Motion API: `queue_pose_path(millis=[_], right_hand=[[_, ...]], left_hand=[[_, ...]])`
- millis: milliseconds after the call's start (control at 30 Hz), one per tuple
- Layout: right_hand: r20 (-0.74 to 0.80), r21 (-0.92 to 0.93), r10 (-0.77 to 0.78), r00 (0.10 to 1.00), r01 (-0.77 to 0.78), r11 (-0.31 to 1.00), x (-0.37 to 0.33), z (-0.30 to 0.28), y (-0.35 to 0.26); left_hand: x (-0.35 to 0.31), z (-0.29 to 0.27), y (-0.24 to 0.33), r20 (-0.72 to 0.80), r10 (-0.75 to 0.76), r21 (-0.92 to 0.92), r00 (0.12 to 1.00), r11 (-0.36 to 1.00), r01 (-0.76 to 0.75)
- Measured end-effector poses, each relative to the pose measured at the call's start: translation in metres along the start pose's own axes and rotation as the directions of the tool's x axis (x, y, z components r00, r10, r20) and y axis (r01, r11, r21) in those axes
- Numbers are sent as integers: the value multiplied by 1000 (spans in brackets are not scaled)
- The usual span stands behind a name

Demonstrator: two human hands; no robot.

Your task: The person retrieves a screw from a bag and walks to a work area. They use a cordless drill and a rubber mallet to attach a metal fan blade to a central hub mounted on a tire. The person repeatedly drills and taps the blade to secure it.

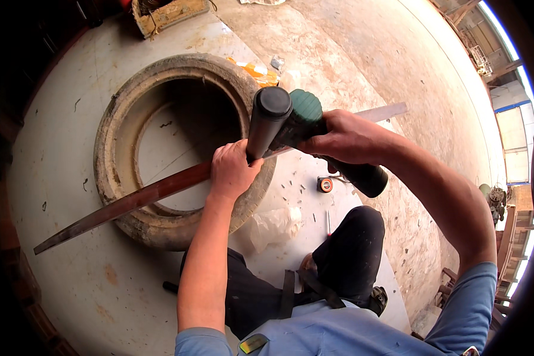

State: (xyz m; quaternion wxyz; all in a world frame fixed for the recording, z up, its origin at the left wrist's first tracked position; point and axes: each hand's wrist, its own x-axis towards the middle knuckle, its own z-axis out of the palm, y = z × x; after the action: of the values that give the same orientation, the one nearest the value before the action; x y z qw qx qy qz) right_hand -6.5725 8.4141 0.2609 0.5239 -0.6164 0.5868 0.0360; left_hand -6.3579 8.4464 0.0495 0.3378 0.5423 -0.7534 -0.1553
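Left hand (232, 172) clamps a long flat metal strip (130, 203) laid across an old tire (121, 148) on a pale board (53, 178). Right hand (344, 137) grips a green/black power tool (302, 121), nose down on the strip right by the left hand. Tape measure (325, 184) nearby w/ scattered screws (291, 190).

The floor (433, 89) is bare concrete, dusty and mottled tan, with small chips and scraps scattered over it. A large pale sheet (59, 178), stained and scuffed, lies flat across the left part of it. At the top edge sits a worn wooden crate (169, 13), and near it some orange and clear litter (258, 72). Along the right rim, timber framing and stacked wooden pieces (516, 237) stand under an open-sided roof, where bright daylight (516, 77) comes in past a pale wall with a blue band. The left rim is dark, in deep shadow.
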Motion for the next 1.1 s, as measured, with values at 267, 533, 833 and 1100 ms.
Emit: queue_pose_path(millis=[267, 533, 833, 1100], right_hand=[[-13, -10, -47, 999, 47, 999, 1, -2, -2], [-23, 13, -28, 999, 29, 1000, 0, -3, -4], [-9, 11, -43, 999, 43, 999, 4, -3, -3], [46, -5, 89, 995, -88, 996, 8, -2, -10]], left_hand=[[-1, 3, -1, 0, -2, -8, 1000, 1000, 2], [0, 1, 0, 33, 11, 26, 999, 1000, -12], [0, 0, 0, 31, 11, 22, 999, 1000, -11], [0, 1, 0, 43, -9, 35, 999, 999, 8]])
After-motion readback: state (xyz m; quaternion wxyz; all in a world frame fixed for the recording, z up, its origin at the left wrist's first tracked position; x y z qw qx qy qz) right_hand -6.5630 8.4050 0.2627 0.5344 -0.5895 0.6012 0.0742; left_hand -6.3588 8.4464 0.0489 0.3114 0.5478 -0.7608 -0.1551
